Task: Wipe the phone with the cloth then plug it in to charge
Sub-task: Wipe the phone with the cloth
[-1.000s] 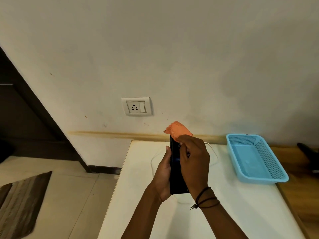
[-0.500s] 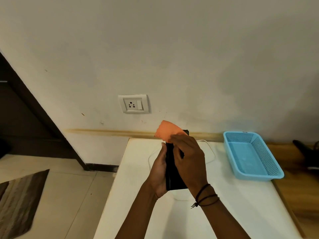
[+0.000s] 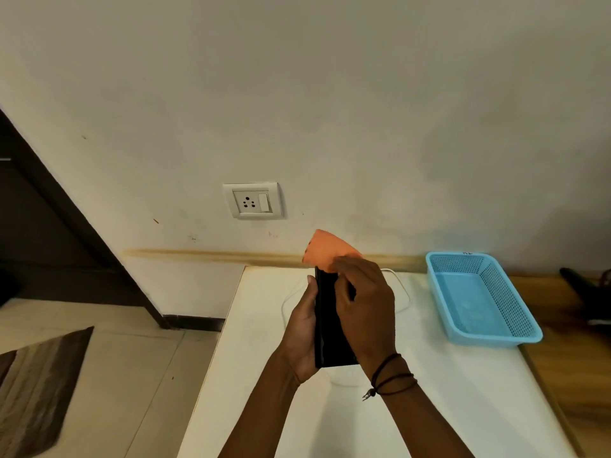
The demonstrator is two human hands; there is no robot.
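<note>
We held the slim black phone [image 3: 325, 322] upright above the white tabletop [image 3: 429, 385]: left hand [image 3: 302, 338] gripping its edge, right hand [image 3: 367, 309] pressing the orange cloth [image 3: 325, 247] against its far end.

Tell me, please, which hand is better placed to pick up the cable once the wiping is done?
Probably the right hand: it holds only the cloth, and the white cable loops on the table just beyond it. The left hand grips the phone.
</note>
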